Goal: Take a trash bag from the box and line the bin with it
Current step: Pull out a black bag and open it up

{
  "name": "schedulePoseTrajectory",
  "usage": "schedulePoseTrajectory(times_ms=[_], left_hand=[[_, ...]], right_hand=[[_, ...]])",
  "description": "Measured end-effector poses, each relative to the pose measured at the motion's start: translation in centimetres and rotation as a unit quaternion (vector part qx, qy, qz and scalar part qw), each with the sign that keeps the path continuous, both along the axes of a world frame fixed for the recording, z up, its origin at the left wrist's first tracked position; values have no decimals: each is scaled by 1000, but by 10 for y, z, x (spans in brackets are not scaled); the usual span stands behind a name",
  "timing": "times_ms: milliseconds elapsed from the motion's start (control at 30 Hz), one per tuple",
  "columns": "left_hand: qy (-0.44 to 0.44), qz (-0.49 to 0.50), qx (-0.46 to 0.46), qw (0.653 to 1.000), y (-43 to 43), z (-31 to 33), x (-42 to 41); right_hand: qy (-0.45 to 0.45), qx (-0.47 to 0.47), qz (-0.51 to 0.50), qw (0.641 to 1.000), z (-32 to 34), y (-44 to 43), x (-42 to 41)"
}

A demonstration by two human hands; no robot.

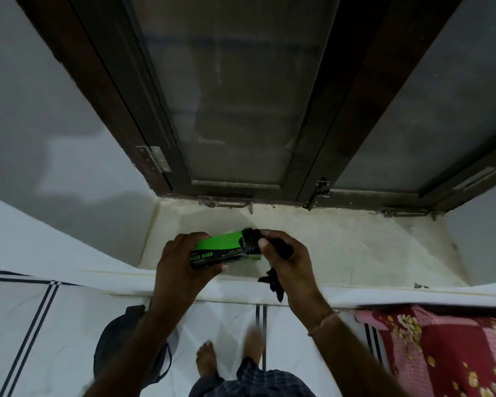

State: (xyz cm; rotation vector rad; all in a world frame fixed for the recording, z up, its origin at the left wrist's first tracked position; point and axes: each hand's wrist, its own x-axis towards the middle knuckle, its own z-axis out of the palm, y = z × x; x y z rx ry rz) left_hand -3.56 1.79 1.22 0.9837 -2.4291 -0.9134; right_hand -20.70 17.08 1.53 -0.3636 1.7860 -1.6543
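1. The trash bag [272, 253] is thin black film, partly drawn out of the right end of the box [224, 249]. It looks light, limp and slippery, likely to stretch or tear if yanked, so it is best pinched close to the box mouth.
2. The box is green and black card, light and crushable. Its long axis runs left to right, tilted slightly up at the right, with the open end pointing toward the right hand [287, 259].
3. The right hand's fingers are closed on the black film — a loose tail hangs below the palm.
4. The left hand [181, 262] is wrapped around the box's left end, holding it above the window ledge [341, 247].
5. A dark, round object on the floor at lower left may be the bin — I cannot tell.
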Motion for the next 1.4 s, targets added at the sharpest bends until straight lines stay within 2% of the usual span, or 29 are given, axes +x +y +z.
schedulePoseTrajectory(times_ms=[100, 267, 467, 600, 733, 867, 1000, 1033, 1100, 1167, 1233, 1300, 1400], left_hand=[[10, 11, 13, 1000, 4, -1, -2], [22, 15, 19, 999, 5, -2, -6], [61, 28, 60, 996, 1, -10, 1], [53, -14, 49, 997, 4, -9, -1], [74, 8, 52, 996, 3, -8, -4], [88, 17, 51, 995, 0, -8, 0], [92, 14, 53, 994, -3, -8, 3], [91, 14, 49, 995, -3, -7, 3], [93, 16, 39, 995, -4, -7, 5], [99, 18, 47, 994, -4, -7, 6], [105, 11, 53, 993, -5, -7, 8], [106, 10, 54, 993, -8, -7, 11], [107, 13, 53, 993, -12, -6, 16]], right_hand=[[-2, -4, 69, 998, 2, 1, 8], [-12, -18, 117, 993, 8, -7, 10], [49, 3, 21, 999, -3, -3, 11], [36, -14, 37, 999, -1, -9, 15], [26, -39, 29, 998, 0, -11, 16], [83, -33, 40, 995, -3, -11, 19], [75, -42, 48, 995, -3, -12, 25], [57, -39, 16, 997, -2, -12, 29], [-50, -26, -64, 996, 3, -14, 35], [-197, -36, -104, 974, 5, -16, 38], [-270, -71, -125, 952, 7, -18, 40], [-229, -82, -130, 961, 9, -20, 42], [-85, -79, -104, 988, 20, -21, 46]])
